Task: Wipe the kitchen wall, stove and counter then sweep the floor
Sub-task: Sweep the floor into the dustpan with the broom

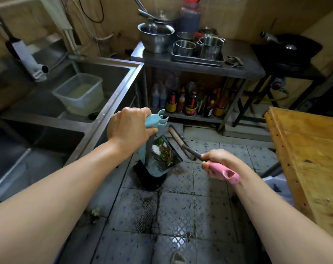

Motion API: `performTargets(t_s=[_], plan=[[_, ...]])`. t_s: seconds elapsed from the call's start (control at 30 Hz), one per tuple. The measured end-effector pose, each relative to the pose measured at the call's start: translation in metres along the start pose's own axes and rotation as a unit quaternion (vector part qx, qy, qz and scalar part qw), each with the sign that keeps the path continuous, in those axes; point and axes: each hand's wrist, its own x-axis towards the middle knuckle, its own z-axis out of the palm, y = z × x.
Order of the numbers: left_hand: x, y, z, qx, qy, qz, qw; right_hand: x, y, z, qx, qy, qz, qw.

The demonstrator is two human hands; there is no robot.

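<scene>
My left hand (pixel 129 128) grips the light-blue top of a long-handled dustpan (pixel 158 166), which hangs tilted above the tiled floor (pixel 180 210). The pan holds green and red food scraps and white bits. My right hand (pixel 217 164) grips the pink handle end of a broom (pixel 224 173); its dark shaft runs up and left toward the dustpan. The broom's head is hidden behind the pan. The floor tiles are wet and streaked with dirt.
A steel double sink (pixel 112 96) with a plastic tub (pixel 79 92) runs along the left. A steel table (pixel 200 65) ahead carries pots and bowls, with sauce bottles (pixel 190 103) on its lower shelf. A black wok (pixel 287 50) stands far right, a wooden table (pixel 304 149) near right.
</scene>
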Motion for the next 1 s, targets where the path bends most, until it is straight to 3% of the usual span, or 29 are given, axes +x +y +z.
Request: performTargets(t_s=[0.43,1.0], plan=[[-0.047,-0.054,-0.021,0.029,0.032,0.114,0.993,-0.02,0.038,0.061,0.04,0.015,-0.014,0.999],[-0.059,-0.027,0.004,0.146,-0.007,0.181,0.972,0.003,0.069,0.044,0.046,-0.016,-0.03,0.998]])
